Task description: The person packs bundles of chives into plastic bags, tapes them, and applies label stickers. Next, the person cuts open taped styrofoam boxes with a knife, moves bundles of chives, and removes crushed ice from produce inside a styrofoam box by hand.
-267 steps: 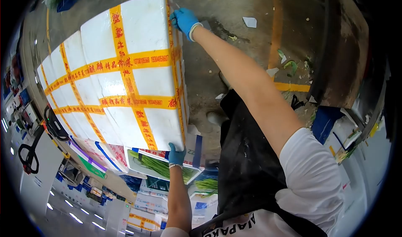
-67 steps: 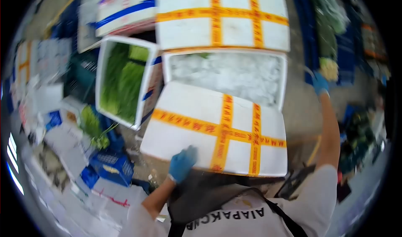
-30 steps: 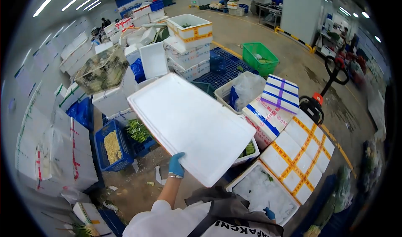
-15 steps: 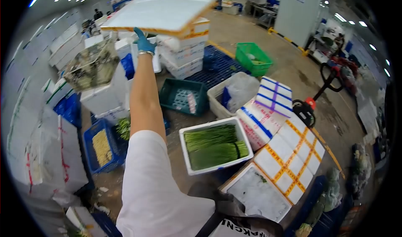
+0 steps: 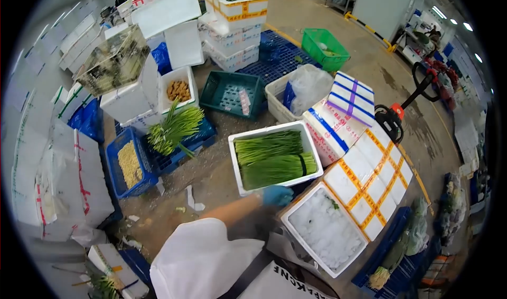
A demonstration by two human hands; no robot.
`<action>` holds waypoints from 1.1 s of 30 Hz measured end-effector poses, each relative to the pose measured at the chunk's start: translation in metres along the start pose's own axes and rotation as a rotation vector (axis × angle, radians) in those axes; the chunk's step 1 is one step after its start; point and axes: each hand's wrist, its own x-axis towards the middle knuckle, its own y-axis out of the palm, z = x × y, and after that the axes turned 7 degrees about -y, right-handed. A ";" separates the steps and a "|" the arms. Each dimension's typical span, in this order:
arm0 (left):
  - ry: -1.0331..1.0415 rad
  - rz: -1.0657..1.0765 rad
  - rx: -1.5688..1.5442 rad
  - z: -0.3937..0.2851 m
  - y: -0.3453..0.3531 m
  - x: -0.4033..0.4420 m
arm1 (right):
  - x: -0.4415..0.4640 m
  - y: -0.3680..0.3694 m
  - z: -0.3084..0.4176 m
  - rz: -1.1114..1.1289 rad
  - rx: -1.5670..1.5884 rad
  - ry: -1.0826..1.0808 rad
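Observation:
My left hand (image 5: pixel 277 195), in a blue glove, is between the near edge of a white foam box of long green vegetables (image 5: pixel 274 159) and the corner of an open foam box of crushed ice (image 5: pixel 323 229). It is blurred, and its fingers cannot be made out. A bit of green shows on the ice. Closed foam boxes with yellow tape (image 5: pixel 369 180) stand against the ice box. The white foam lid (image 5: pixel 168 11) lies tilted on the pile of boxes at the back left. My right hand is out of view.
Ahead are a dark green crate (image 5: pixel 232 94), a white crate with plastic bags (image 5: pixel 302 96) and a green crate (image 5: pixel 326 48). A blue basket (image 5: pixel 130 163) stands left, beside leafy bunches (image 5: pixel 177 129). A pallet jack (image 5: pixel 404 109) is at right; foam boxes (image 5: pixel 79 177) line the left.
The lid has gone from my left hand onto the back-left pile. Before that it was lifted off the ice box side and carried left. My left hand has come back down beside the ice box.

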 end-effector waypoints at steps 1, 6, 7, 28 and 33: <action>0.149 0.048 0.285 0.035 -0.046 0.003 | -0.003 -0.001 -0.018 0.010 -0.032 -0.011; 0.098 -0.268 0.584 0.079 -0.119 -0.091 | -0.021 0.011 -0.074 0.076 -0.260 -0.151; 0.113 -0.362 0.596 0.080 -0.132 -0.096 | -0.022 0.022 -0.071 0.081 -0.257 -0.165; 0.807 -0.594 0.854 -0.237 -0.340 -0.339 | -0.110 0.705 0.573 0.916 -0.008 -0.831; 0.796 -0.747 0.918 -0.316 -0.390 -0.388 | -0.126 0.804 0.651 0.948 -0.116 -0.908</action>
